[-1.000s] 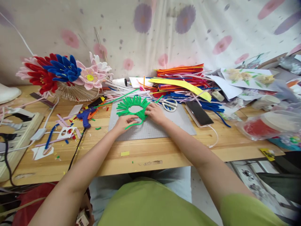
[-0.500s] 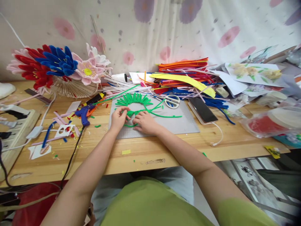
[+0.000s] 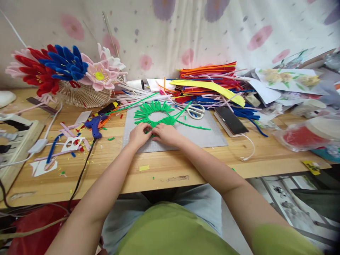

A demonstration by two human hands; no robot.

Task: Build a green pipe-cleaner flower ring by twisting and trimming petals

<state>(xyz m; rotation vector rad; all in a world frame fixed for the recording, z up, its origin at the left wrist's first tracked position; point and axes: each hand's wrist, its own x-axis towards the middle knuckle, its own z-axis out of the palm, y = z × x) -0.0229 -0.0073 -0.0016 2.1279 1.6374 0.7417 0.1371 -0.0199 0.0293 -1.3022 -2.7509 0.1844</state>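
Note:
A fringed ring of green pipe cleaners [image 3: 142, 113] lies on the grey cutting mat [image 3: 212, 138], its looped spikes pointing outward. My left hand [image 3: 140, 134] pinches the near edge of the ring, fingers curled. Right beside it my right hand [image 3: 164, 133] is closed on the same near edge, the fingertips of both hands almost meeting. What exactly lies between the fingertips is partly hidden. Loose green pipe cleaner ends [image 3: 193, 126] stick out from the ring to the right. White-handled scissors [image 3: 196, 111] rest at the mat's far right edge.
A blue glue gun [image 3: 94, 125] with its cord lies left of the mat among scraps. Fuzzy flowers [image 3: 66, 65] stand at the back left. Bundled colored pipe cleaners [image 3: 207, 72] are piled behind the mat. A phone [image 3: 231, 121] sits to the right, near a plastic-wrapped tub [image 3: 305, 134].
My right hand has come from the ring's right side to its near edge, close to my left hand. Loose green ends now stretch out to the right. The view has shifted slightly.

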